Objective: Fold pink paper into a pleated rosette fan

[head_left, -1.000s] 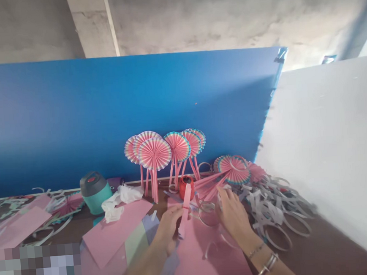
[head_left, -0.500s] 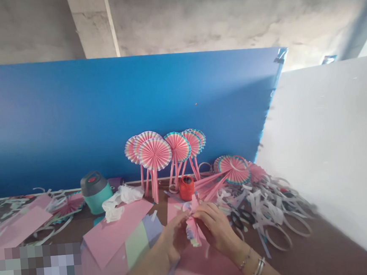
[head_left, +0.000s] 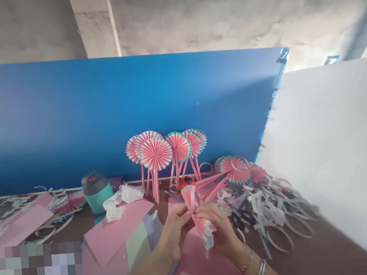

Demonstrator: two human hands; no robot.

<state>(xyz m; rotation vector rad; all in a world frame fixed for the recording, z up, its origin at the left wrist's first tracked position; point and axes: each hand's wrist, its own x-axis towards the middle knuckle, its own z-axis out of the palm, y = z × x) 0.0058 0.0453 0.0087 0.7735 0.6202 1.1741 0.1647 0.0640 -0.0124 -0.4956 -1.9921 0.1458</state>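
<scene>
Between my hands is a pleated pink paper fan with pastel edges, pinched at its middle so both ends flare, one up and one down. My left hand grips it from the left with thumb and fingers. My right hand, with bracelets at the wrist, holds its right side, fingers curled by the centre. Just behind the fan's upper end is a red container, partly covered by it. Pink paper sheets lie below my hands.
Finished round paper fans on pink sticks lean against the blue partition. More fans lie at right, beside a heap of white paper strips and dark-handled scissors. A teal jug and crumpled white tissue stand left.
The pleated fan has spread wider at both ends and tilted, its lower end swinging right. My hands stay close together around its middle.
</scene>
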